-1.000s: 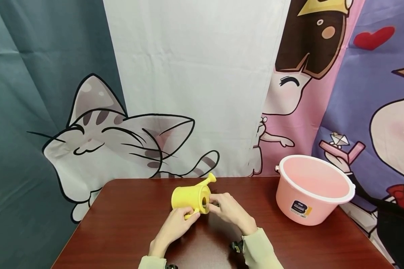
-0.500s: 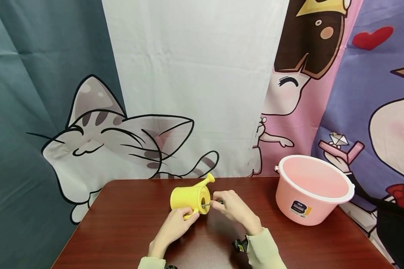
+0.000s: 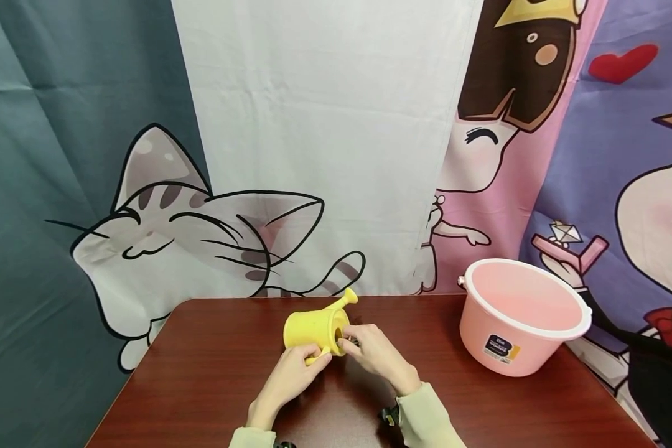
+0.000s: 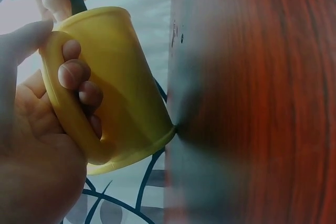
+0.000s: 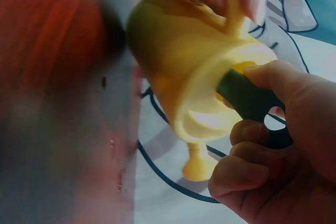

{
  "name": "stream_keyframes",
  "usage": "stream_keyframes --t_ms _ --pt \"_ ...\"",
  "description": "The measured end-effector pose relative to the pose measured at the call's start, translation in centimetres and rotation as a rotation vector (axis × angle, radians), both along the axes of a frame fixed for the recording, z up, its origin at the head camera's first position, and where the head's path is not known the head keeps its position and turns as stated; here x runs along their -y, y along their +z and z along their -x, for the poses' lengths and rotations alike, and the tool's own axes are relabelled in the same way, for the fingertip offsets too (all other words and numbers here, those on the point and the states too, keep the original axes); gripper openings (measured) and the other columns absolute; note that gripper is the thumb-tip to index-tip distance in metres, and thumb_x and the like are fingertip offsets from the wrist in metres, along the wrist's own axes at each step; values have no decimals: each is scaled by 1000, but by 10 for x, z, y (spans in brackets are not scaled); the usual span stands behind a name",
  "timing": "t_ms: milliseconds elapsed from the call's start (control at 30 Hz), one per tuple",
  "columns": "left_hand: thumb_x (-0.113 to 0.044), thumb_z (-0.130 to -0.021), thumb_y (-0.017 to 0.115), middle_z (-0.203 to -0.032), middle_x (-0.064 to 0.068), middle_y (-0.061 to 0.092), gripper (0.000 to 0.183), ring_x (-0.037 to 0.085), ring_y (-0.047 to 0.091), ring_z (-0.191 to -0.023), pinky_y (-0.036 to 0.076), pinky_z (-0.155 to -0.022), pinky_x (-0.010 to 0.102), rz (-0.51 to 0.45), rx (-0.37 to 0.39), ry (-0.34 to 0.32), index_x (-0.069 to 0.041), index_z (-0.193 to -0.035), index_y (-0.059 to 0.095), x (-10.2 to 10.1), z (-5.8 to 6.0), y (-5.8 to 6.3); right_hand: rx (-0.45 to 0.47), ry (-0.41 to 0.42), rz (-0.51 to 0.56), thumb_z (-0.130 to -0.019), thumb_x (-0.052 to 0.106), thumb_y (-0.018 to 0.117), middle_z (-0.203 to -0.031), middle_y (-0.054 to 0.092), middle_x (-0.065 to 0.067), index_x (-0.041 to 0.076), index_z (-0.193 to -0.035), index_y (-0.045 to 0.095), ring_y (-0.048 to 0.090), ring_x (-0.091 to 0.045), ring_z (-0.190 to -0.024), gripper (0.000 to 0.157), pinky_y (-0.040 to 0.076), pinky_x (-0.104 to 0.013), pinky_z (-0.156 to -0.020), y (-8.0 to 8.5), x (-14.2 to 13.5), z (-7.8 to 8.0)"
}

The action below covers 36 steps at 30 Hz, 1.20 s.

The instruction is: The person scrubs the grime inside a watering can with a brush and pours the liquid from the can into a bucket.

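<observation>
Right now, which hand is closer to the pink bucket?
The right hand: it is at the can, on the side toward the bucket. The left hand grips the can's handle, farther left. Neither touches the bucket.

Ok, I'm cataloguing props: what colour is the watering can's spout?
The spout is plain yellow, like the watering can itself; the head view shows it best.

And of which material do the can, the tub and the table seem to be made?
Can: likely plastic; smooth, with a soft sheen and even yellow colour.
Tub: probably plastic; smooth, satin, evenly pink outside.
Table: slightly glossy, reddish-brown, wood-grained; real wood or laminate, I cannot tell.
</observation>
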<state>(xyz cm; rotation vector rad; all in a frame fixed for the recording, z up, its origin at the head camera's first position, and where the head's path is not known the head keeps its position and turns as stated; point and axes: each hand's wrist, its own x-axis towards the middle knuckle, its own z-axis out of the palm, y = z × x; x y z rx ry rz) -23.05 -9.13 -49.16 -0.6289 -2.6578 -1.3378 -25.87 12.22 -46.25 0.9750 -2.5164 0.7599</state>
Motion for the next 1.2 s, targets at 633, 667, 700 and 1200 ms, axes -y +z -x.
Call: stream_keyframes --t_ms 633,667,700,1200 --pt "-45 -94 62 -58 -11 38 37 3 39 -52 36 -51 21 -6 2 -23 -22 -67 51 3 1 1 163 3 16 -90 13 65 -73 60 16 19 -84 69 55 -3 -67 9 46 -24 -61 20 -15 -5" --pt "-45 -94 62 -58 -11 39 37 3 39 -52 36 -51 21 -8 9 -25 -22 -67 51 3 1 1 161 1 12 -90 13 65 -71 58 17 19 -83 68 54 -3 -65 9 45 -23 -60 21 -15 -5" --pt "-45 -94 62 -58 -11 39 37 3 40 -52 36 -51 21 -9 14 -24 -22 -67 51 4 0 1 159 1 9 -89 13 65 -69 57 17 19 -82 68 52 -3 -64 9 44 -23 -59 23 -16 -6" --pt "-44 -95 62 -58 -11 39 36 4 40 -52 37 -51 22 -9 28 -11 -23 -67 51 2 0 0 132 -15 21 -88 12 65 -65 49 17 21 -78 65 45 -3 -60 13 41 -21 -57 15 -10 -5"
